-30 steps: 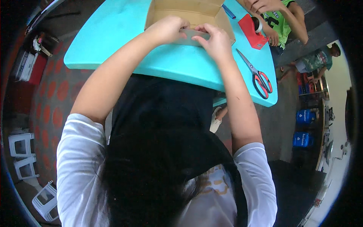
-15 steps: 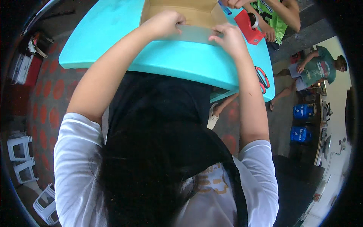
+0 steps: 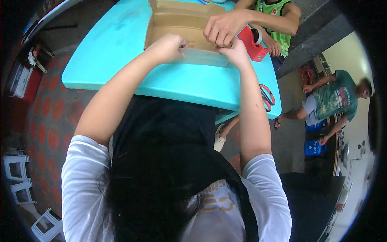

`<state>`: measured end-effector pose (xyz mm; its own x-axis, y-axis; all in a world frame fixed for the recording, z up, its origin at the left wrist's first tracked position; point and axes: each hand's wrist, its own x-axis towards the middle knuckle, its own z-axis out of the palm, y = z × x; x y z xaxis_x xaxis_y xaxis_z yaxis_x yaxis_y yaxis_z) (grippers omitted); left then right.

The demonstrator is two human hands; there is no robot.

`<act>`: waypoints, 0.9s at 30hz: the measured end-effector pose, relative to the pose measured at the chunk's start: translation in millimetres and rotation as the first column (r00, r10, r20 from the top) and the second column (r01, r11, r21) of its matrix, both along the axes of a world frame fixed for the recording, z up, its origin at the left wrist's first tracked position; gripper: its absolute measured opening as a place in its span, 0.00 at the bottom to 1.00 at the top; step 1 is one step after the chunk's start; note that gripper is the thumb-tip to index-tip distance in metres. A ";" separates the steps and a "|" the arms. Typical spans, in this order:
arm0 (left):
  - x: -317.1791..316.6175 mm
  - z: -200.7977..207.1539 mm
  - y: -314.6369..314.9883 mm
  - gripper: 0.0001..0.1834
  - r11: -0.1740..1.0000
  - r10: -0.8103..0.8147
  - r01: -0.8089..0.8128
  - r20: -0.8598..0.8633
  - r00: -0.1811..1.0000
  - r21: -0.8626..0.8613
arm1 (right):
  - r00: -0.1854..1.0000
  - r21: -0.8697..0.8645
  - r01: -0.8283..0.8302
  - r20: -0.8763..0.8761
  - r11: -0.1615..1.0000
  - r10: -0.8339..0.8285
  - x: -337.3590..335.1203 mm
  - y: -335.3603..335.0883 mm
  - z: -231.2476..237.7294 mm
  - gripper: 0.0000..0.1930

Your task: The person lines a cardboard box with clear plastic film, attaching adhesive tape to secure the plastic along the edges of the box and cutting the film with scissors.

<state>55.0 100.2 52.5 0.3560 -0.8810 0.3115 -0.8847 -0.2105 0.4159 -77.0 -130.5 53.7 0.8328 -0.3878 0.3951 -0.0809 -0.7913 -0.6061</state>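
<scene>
Evidently, the left hand (image 3: 168,47) and right hand (image 3: 234,53) pinch the near wall of the box (image 3: 173,25) on the table (image 3: 100,64); this looks like straightening, which calls for even pressure.

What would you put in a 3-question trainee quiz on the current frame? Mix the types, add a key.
1. Which thing stands by the right end of the cardboard box?
A) a white stool
B) a red tape dispenser
C) a blue gas cylinder

2. True or false: the wearer's left hand and right hand are both at the near side of the box.

3. Besides the wearer's own left hand, whose hand is closest to the right hand?

Key:
1. B.
2. True.
3. A co-worker's: the co-worker's hand reaches in over the box's right part.
</scene>
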 end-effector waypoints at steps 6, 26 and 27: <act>-2.2 3.5 -4.3 0.12 0.999 0.001 0.000 -0.015 1.000 0.036 | 0.998 0.088 -0.048 -0.036 0.995 0.051 8.2 -8.0 -3.8 0.22; 2.9 -8.0 -4.1 0.22 0.996 -0.049 0.045 -0.060 0.997 -0.071 | 0.888 -0.072 -0.246 0.382 0.967 0.255 29.5 78.8 8.2 0.13; 7.3 -11.3 -4.3 0.22 0.996 -0.035 0.034 -0.021 0.999 -0.077 | 0.887 -0.070 -0.252 0.381 0.965 0.259 29.0 82.7 9.1 0.13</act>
<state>62.3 95.9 41.2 0.3335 -0.8667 0.3709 -0.8811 -0.1466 0.4497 -48.0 -47.8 62.8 0.6843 -0.1719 0.7086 0.3615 -0.7640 -0.5344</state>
